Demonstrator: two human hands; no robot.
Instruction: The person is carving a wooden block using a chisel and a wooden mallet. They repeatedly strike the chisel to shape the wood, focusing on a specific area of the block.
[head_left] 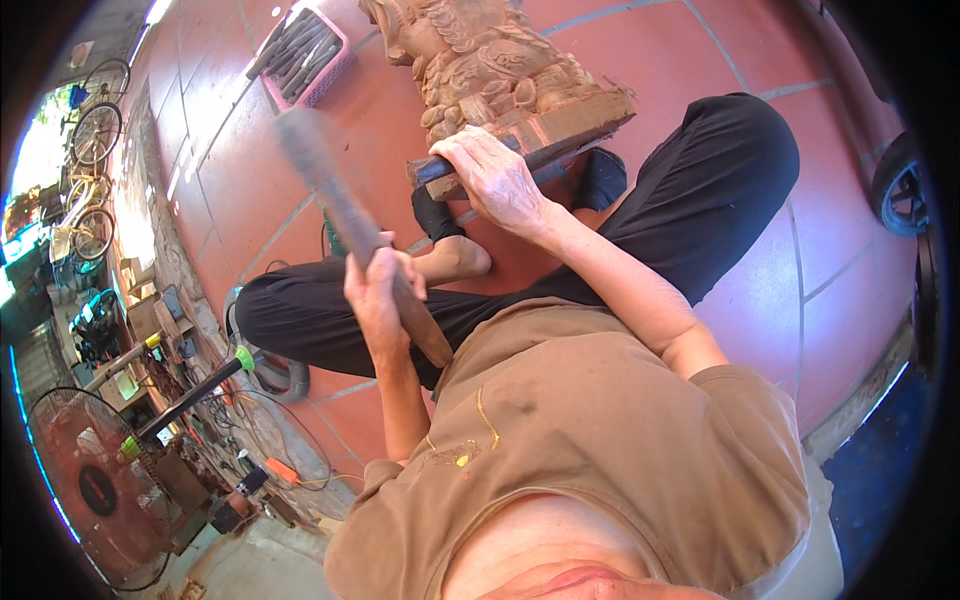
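My left hand point(375, 290) is closed round a long, club-shaped wooden mallet point(350, 220). Its far end is raised and blurred, and its near end points back at my shirt. Further right, my right hand point(490, 175) grips a dark, rod-like chisel point(435, 170) lying across the base edge of a carved wooden sculpture point(500, 75). The chisel's blunt end sticks out to the left of my fingers; its cutting tip cannot be made out. Brown relief carving covers the sculpture, which rests on the floor beyond my feet, its top cut off by the frame.
A pink plastic basket point(320, 85) of dark, stick-like tools stands on the red tiled floor point(250, 170) at far left. My bent legs flank the work. Leftward are a standing fan point(98, 490), cords, clutter and bicycles point(97, 133). A black wheel point(900, 185) is at far right.
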